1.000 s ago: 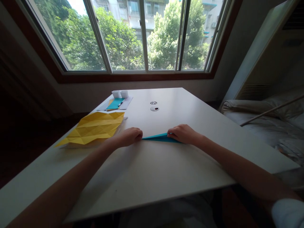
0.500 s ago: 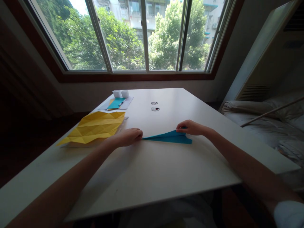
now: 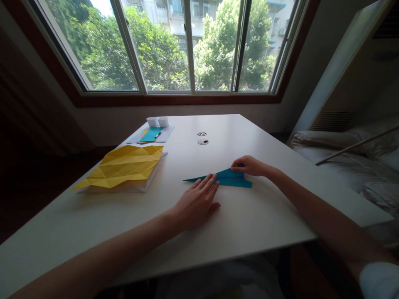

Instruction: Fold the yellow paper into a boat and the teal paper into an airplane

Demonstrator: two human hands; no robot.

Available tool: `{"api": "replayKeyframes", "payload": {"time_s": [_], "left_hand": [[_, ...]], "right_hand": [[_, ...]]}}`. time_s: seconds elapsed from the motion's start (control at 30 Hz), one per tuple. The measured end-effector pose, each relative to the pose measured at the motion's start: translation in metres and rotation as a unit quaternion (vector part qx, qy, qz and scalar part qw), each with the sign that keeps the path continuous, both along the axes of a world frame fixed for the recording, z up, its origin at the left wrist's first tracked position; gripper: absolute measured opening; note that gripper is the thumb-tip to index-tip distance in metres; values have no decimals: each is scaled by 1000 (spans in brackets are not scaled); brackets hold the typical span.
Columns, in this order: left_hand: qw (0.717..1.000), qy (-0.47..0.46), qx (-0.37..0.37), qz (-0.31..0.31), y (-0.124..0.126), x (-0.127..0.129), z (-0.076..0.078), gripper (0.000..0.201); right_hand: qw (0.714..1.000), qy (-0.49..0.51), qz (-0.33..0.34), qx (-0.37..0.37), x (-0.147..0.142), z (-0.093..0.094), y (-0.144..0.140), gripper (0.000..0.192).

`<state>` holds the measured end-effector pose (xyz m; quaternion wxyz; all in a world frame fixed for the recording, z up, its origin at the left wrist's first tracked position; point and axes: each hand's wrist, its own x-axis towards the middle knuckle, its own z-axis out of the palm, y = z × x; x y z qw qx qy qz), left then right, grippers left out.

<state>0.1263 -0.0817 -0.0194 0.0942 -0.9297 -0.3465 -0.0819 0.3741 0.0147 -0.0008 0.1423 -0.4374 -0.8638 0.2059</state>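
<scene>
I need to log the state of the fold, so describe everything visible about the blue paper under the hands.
The blue paper is a teal sheet folded into a long, flat, pointed shape, its sharp tip aiming toward the person's left. It lies on the white table, with the upper layer lifted slightly at the wide end. The right hand pinches that raised end, and the fingertips of the flat, open left hand rest on its near edge around the middle.

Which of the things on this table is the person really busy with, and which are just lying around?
In use:
- blue folded paper
- left hand, flat, fingertips on the paper's near edge
- right hand, pinching the paper's far end

Lying about:
- yellow creased sheet
- teal card with a pen on white paper
- two small white boxes
</scene>
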Motion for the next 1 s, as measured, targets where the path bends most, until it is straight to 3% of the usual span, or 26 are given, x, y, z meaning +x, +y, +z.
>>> {"api": "replayKeyframes", "payload": {"time_s": [0.17,0.67,0.77,0.9,1.0], "left_hand": [[996,-5,-60,63,4,-1,-10,61],[989,-5,-123,78,4,1,-7,65],[986,-9,-145,81,6,0,-8,66],[985,-15,-151,81,7,0,-9,65],[986,-17,-146,79,6,0,-10,64]], "right_hand": [[1000,-4,-4,15,0,0,0,33],[999,-29,-5,40,-2,1,-2,31],[995,-64,-1,71,-5,6,-9,32],[978,-103,15,179,-19,10,-25,36],[980,-112,57,152,-31,7,-41,47]]}}
